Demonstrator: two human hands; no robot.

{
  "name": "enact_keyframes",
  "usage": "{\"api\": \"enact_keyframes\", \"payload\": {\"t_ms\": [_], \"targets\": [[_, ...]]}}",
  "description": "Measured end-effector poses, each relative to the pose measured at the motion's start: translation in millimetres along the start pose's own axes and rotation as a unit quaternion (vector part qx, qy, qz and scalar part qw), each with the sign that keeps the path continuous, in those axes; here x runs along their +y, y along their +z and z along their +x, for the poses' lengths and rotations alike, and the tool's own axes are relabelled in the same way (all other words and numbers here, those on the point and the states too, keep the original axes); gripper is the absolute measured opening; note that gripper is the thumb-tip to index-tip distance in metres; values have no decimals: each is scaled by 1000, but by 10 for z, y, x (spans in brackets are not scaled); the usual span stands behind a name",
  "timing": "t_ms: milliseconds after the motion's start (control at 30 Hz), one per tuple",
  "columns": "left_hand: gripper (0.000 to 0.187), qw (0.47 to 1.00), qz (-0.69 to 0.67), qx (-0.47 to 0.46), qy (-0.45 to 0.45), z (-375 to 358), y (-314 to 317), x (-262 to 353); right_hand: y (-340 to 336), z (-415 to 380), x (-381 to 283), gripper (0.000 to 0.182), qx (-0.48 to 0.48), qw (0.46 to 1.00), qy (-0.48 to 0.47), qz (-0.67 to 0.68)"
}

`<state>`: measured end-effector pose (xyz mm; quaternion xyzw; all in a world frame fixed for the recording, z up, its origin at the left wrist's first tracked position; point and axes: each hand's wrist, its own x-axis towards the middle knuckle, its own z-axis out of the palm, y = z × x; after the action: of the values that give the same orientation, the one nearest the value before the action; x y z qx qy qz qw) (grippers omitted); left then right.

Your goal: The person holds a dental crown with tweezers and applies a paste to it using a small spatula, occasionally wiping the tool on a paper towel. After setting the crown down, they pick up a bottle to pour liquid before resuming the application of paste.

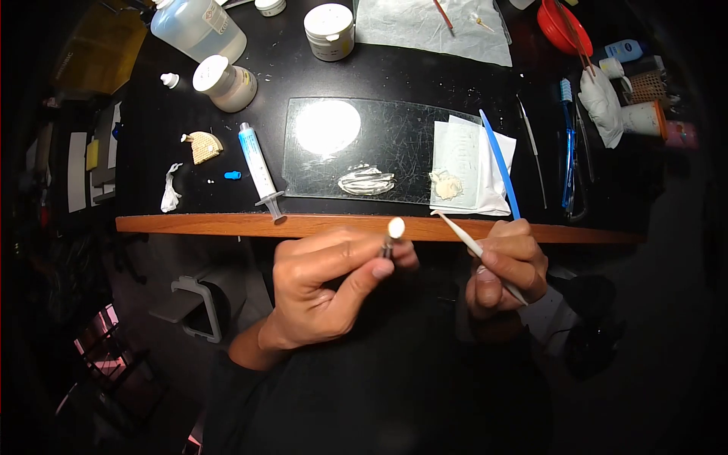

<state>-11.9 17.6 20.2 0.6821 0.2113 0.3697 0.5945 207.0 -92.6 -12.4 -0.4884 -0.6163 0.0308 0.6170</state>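
Note:
In front of the table edge, my left hand (326, 280) pinches a small dark metal holder (387, 248) between thumb and fingers. A glossy white, tooth-like piece (396, 227) sits at its upper end. To the right, my right hand (509, 265) is closed around a slim white spatula (462, 236) like a pen, its thin tip pointing up and left. That tip is just below a paper mixing pad (455, 144) bearing a dab of cream-coloured paste (446, 184). Left of the pad, a scratched glass slab (303, 178) carries a smear of white paste (366, 180).
A blue stick (498, 161) lies across the pad's folded paper. A syringe (258, 167) rests left of the slab, near a blue cap (233, 175). Jars (330, 32) and a plastic bottle (199, 30) stand behind. Thin tools (531, 144) and a red bowl (563, 29) are at right.

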Motion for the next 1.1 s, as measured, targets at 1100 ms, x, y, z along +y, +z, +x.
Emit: {"api": "enact_keyframes", "payload": {"t_ms": [1100], "targets": [[42, 995, -4, -53, -88, 13, -52, 64, -743, 635, 195, 20, -150, 877, 180, -420]]}}
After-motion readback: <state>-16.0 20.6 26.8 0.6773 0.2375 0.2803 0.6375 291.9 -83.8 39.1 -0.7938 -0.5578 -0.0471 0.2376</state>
